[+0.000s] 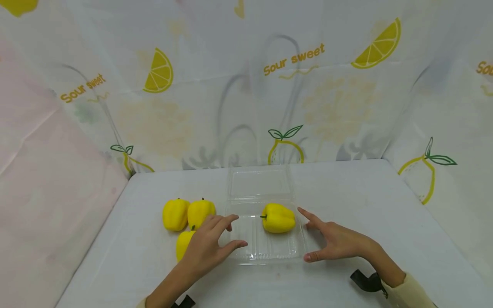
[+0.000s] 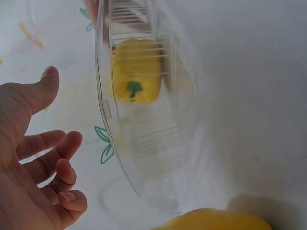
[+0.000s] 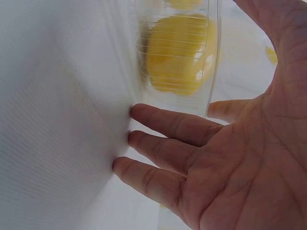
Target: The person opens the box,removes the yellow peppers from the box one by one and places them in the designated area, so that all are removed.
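A clear plastic clamshell box [image 1: 246, 252] lies on the table with its lid [image 1: 259, 184] folded back. In its right half sits a yellow bell pepper [image 1: 279, 219], its green stem turned left. My left hand [image 1: 209, 244] hovers by the box's left side, thumb and fingers apart with nothing between them. At the box's right wall is my right hand [image 1: 335, 240], fingers spread; in the right wrist view its fingertips [image 3: 139, 111] reach down to the white cloth. Through the clear wall the pepper [image 2: 139, 67] shows in the left wrist view.
Left of the box stand more yellow peppers [image 1: 175, 214], [image 1: 201, 211]; a third pepper [image 1: 185, 244] is partly covered by my left hand. A lemon-print cloth [image 1: 246, 107] hangs behind the white table [image 1: 346, 184]. Black wrist mounts [image 1: 366, 281] sit on my arms.
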Motion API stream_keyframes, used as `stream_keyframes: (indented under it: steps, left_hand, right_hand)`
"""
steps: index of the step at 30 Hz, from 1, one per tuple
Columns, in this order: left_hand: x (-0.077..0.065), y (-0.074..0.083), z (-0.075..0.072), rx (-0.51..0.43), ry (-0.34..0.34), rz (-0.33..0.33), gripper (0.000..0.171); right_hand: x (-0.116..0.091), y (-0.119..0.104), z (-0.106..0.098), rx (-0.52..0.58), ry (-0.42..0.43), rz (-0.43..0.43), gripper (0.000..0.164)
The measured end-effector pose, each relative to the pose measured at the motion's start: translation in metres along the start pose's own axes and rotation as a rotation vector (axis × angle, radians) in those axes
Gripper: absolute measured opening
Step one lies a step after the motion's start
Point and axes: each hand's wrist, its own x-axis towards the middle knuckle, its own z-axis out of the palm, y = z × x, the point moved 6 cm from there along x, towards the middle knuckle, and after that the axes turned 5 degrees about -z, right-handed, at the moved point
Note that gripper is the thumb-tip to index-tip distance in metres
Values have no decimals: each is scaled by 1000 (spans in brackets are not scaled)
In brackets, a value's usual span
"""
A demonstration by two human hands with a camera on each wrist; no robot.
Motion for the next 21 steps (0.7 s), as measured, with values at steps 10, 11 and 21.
stream_keyframes:
  steps: [10,11,21]
  left_hand:
    - [11,11,13,35,-20,-100,58]
    - [12,12,15,36,-30,-112,58]
    - [21,21,29,22,-92,-190,57]
  right_hand:
    - [0,0,-1,-4,1,4,114]
    - [-1,0,-1,-4,1,5,114]
    - [-1,1,0,-5,7,0,114]
